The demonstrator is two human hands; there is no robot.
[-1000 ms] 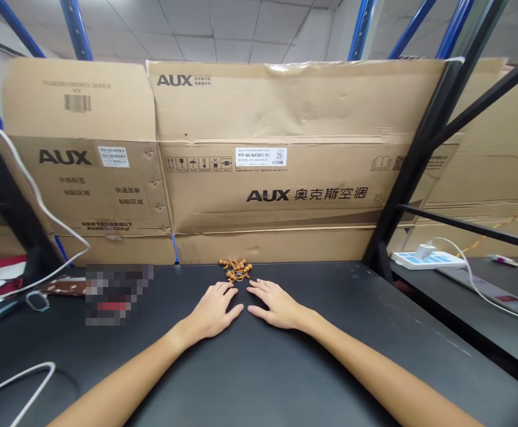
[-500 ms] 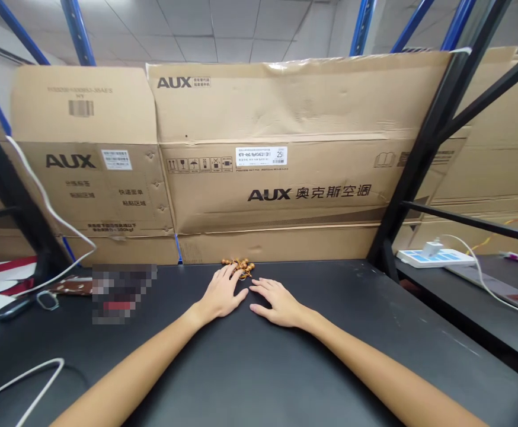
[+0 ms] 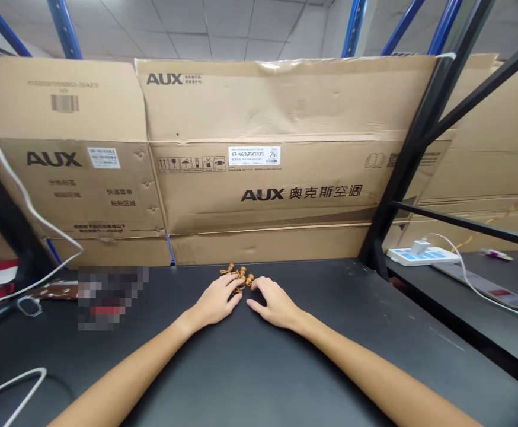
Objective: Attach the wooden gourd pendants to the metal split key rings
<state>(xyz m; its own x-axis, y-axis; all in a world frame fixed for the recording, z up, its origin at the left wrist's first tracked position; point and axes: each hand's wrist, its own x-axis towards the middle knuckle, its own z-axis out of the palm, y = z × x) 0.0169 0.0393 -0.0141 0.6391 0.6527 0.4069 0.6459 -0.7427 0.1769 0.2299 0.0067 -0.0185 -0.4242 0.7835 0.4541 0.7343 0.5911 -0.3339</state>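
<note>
The left hand (image 3: 217, 302) is open, not gripping, with its fingers (image 3: 229, 283) lying on a small bunch of wooden beads (image 3: 237, 276). The right hand (image 3: 277, 305) is open too, flat on the black counter (image 3: 250, 367), with the beads just beside it at 11 o'clock. A white power strip (image 3: 421, 256) sits far off at 2 o'clock.
</note>
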